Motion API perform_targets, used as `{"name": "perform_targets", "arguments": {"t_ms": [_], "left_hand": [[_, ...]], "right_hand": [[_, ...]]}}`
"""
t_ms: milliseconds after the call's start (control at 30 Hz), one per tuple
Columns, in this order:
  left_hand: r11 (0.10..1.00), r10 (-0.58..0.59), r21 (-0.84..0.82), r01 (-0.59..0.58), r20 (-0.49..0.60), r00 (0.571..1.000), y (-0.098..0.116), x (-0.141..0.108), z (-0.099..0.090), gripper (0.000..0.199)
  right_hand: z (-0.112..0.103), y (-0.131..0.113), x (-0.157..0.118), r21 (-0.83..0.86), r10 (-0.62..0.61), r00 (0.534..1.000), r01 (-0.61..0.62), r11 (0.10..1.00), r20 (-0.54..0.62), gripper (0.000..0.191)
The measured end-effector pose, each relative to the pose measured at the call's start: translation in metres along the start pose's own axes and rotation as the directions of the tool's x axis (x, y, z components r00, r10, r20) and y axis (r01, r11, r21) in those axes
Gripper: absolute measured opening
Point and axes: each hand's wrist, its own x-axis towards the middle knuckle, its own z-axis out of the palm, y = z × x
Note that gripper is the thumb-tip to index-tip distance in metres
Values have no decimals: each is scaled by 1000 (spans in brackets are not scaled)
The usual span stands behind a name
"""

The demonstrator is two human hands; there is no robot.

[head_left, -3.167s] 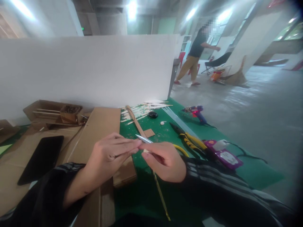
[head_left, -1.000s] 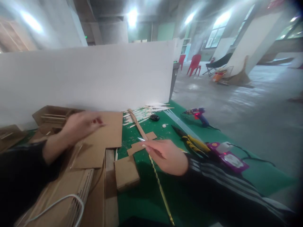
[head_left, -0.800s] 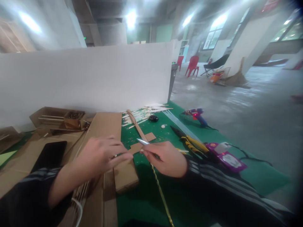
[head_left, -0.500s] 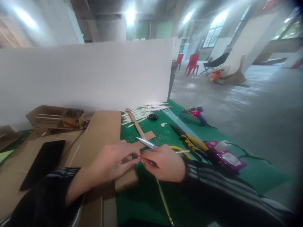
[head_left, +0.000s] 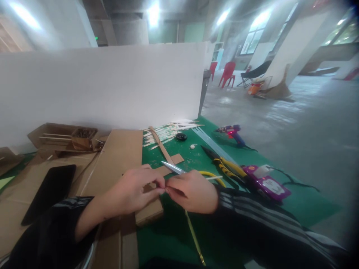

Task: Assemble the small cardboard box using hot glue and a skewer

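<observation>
In front of me, my left hand [head_left: 140,188] and my right hand [head_left: 193,191] meet fingertip to fingertip, both closed in a pinch. Whatever they grip between them is too small and covered to make out. Behind the right hand shows a pointed metal blade [head_left: 171,167]; a yellow loop [head_left: 211,175] curves out on the other side of that hand. Close to the loop, a short pale stick [head_left: 215,178] pokes out; I cannot tell whether it is held. Below the left hand lies a cardboard block [head_left: 150,213], and a thin golden rod [head_left: 193,237] runs under the right hand.
Pliers [head_left: 224,164], a purple power strip [head_left: 265,181] and a glue gun [head_left: 232,133] are to the right on the green surface [head_left: 305,203]. White-tipped sticks [head_left: 157,138] lie by the white panel [head_left: 112,86]. A black phone [head_left: 50,192] rests on cardboard [head_left: 123,157] at left.
The view has shifted very slightly. Both hands stay pinched together, with the fingertips a little closer now.
</observation>
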Motion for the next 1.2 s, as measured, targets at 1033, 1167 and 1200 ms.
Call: {"name": "perform_targets", "arguments": {"t_ms": [1033,1167,1200], "left_hand": [[992,112,49,-120,154,982,2,4,-24,15],[994,108,-37,-103,176,979,5,4,-26,12],[993,109,-60,-99,188,976,6,4,-27,11]], "right_hand": [[-9,13,-3,-126,-125,949,92,988,-290,22],[-11,13,-4,-79,-117,961,100,992,-251,23],[-11,13,-4,-68,-119,963,106,992,-243,23]]}}
